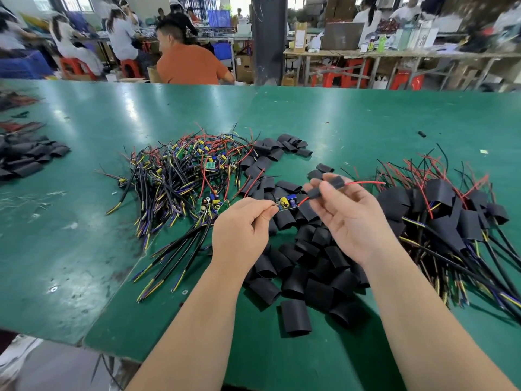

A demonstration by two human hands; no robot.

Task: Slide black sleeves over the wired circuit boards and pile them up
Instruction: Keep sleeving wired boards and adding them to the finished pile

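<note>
The left hand (242, 230) pinches a small wired circuit board (287, 204) — the right hand (349, 221) pinches a short black sleeve (337, 182) threaded on its red wire (366, 182).

Both bare forearms are reaching in over the near edge of the table (70, 249), side by side and apart. The left hand (242, 230) is pinching a small circuit board (287, 204) between thumb and curled forefinger. The right hand (349, 218), palm turned inward, is pinching a black sleeve (336, 182) at its raised fingertips.
</note>
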